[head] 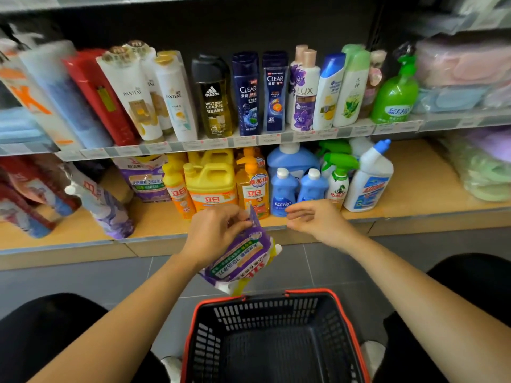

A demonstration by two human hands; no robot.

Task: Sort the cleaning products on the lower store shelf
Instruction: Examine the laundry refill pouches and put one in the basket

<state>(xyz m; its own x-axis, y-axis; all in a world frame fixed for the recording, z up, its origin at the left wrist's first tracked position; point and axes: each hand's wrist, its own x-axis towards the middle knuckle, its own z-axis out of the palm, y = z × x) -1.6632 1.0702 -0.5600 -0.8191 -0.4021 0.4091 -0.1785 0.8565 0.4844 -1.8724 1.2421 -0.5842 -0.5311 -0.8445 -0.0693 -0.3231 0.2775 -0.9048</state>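
My left hand (pixel 218 230) pinches the top edge of a purple refill pouch (pixel 243 258), which hangs upside down in front of the lower shelf (pixel 414 189) and above the basket. My right hand (pixel 315 219) hovers just to the right of the pouch with relaxed fingers, holding nothing. On the lower shelf stand a similar purple pouch (pixel 146 178), yellow detergent jugs (pixel 210 183), an orange pump bottle (pixel 253 186), blue bottles (pixel 284 189), a green-capped spray bottle (pixel 338 181) and a white toilet cleaner bottle (pixel 369 183).
A black shopping basket with a red rim (pixel 273 338) sits on the grey floor below my hands. Leaning pouches (pixel 105 203) lie at the shelf's left. The upper shelf holds shampoo bottles (pixel 246 92). Folded towels (pixel 486 172) lie at the right.
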